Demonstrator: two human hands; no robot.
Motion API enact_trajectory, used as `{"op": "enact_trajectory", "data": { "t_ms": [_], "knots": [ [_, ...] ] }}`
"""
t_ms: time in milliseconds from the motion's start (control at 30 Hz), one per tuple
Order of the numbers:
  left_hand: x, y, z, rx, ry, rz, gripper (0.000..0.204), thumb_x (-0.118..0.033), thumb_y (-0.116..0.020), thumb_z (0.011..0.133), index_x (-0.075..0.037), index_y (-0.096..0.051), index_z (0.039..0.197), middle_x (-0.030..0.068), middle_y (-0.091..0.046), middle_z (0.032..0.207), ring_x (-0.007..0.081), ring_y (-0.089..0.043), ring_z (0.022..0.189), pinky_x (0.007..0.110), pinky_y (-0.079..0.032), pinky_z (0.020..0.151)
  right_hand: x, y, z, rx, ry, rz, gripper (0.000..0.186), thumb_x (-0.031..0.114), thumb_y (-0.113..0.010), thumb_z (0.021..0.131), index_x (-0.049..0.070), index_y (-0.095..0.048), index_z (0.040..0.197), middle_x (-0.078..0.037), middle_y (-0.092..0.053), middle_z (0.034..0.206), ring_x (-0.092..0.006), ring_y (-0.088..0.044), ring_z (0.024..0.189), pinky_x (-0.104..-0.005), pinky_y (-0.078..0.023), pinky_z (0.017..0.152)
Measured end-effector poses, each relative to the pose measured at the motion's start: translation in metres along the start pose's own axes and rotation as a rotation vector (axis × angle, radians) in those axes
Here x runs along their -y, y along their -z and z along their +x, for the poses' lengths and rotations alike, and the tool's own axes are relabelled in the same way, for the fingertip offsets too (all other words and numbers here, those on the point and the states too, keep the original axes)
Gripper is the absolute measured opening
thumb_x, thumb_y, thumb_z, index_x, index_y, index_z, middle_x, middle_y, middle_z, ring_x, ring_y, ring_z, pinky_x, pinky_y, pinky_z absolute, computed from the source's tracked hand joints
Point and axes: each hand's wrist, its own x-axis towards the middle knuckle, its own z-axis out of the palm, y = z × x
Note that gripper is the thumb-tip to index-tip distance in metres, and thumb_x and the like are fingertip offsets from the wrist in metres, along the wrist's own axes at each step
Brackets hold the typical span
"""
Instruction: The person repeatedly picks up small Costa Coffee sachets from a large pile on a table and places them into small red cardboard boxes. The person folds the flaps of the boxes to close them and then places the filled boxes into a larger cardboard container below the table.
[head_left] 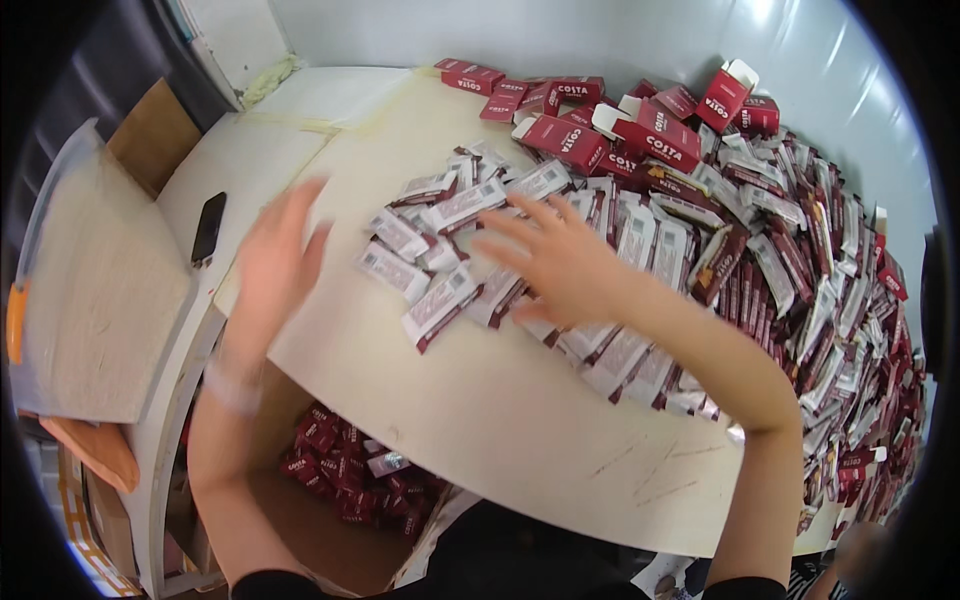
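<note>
Maroon-and-white glossy, flat sachets (465,205) under the wide right grip (555,262), left grip (277,250) wide and blurred

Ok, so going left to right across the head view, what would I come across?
An orange piece at the edge, then a black phone, the blurred left hand, the leftmost loose packets, the right hand, and the big heap of packets on the far right.

Bright, pretty even light, with glare streaks on the shiny pale-grey wall (620,45) at upper right. Bare left hand (283,245) is motion-blurred; fisheye bends the smooth cream tabletop (480,430), corners go black.
</note>
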Motion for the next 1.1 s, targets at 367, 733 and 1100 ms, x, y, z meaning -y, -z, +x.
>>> {"op": "enact_trajectory", "data": {
  "t_ms": [367, 733, 1100],
  "knots": [
    [0.02, -0.29, 0.217, 0.128, 0.048, -0.007, 0.022, -0.017, -0.06, 0.083, -0.019, -0.069, 0.104, 0.0108, -0.07, 0.098, 0.0306, -0.066, 0.096, 0.042, -0.053, 0.081, -0.072, -0.06, 0.032, 0.402, -0.145, 0.031, 0.076, 0.054, -0.074, 0.072, 0.004, -0.053, 0.125, -0.013, -0.06, 0.111, -0.0302, -0.054, 0.112, -0.0501, -0.04, 0.09],
    [-0.054, 0.084, -0.002, 0.399, 0.075, -0.38, 0.014, -0.004, -0.066, 0.081, -0.004, -0.061, 0.093, 0.0103, -0.064, 0.081, 0.03, -0.061, 0.07, 0.035, -0.047, 0.062, 0.011, -0.049, 0.042, -0.192, 0.218, 0.236, 0.043, 0.04, -0.074, 0.073, 0.01, -0.06, 0.101, -0.006, -0.057, 0.093, -0.0262, -0.054, 0.091, -0.0355, -0.05, 0.071],
    [-0.157, 0.016, -0.129, -0.528, 0.555, -1.253, 0.045, -0.027, -0.05, 0.101, -0.003, -0.037, 0.137, 0.0192, -0.057, 0.121, 0.0175, -0.057, 0.099, 0.031, -0.047, 0.083, 0.052, -0.097, 0.047, 0.128, 0.12, 0.194, 0.056, 0.041, -0.063, 0.088, 0.038, -0.044, 0.141, -0.009, -0.053, 0.12, -0.0296, -0.051, 0.113, -0.0494, -0.042, 0.089]
  ]
}}
